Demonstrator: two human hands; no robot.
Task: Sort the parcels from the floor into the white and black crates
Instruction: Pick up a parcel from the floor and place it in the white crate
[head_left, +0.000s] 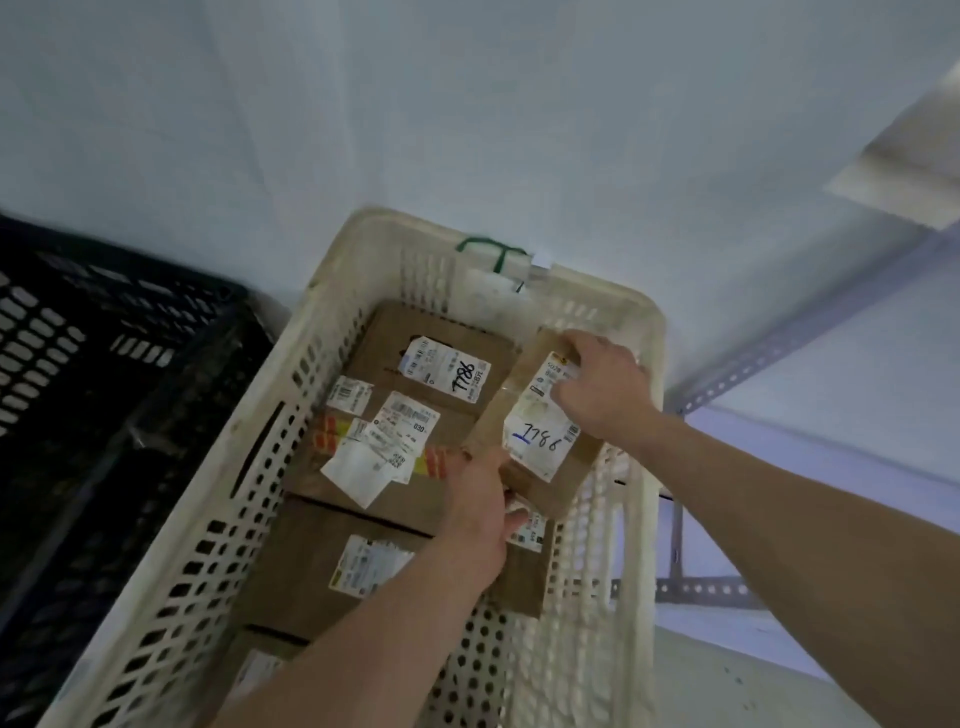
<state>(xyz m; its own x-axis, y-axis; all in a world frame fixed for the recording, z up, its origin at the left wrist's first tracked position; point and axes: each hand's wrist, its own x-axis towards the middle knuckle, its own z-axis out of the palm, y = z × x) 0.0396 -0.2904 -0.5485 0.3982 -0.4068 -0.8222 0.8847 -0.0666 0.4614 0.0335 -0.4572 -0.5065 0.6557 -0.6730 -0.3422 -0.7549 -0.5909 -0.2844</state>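
White crate (597, 296), creamy and a bit grubby, its walls punched with rows of slots and its base dotted with round holes. Black crate (78, 364) has the same slotted grid. There's a green tie (493, 249) on the white rim. Every parcel is plain brown card. Top parcel (535, 441): white label, dark number, first digit and underline in blue. Far parcel (395, 332): white label, number scrawled in black. Middle parcel (353, 493): white labels with black barcodes, and orange tape (436, 462) flecked with yellow. Near parcel (296, 561): white label, dark print. Wall (467, 104) is pale bluish white. Rail (779, 343) is grey, with holes in a line.
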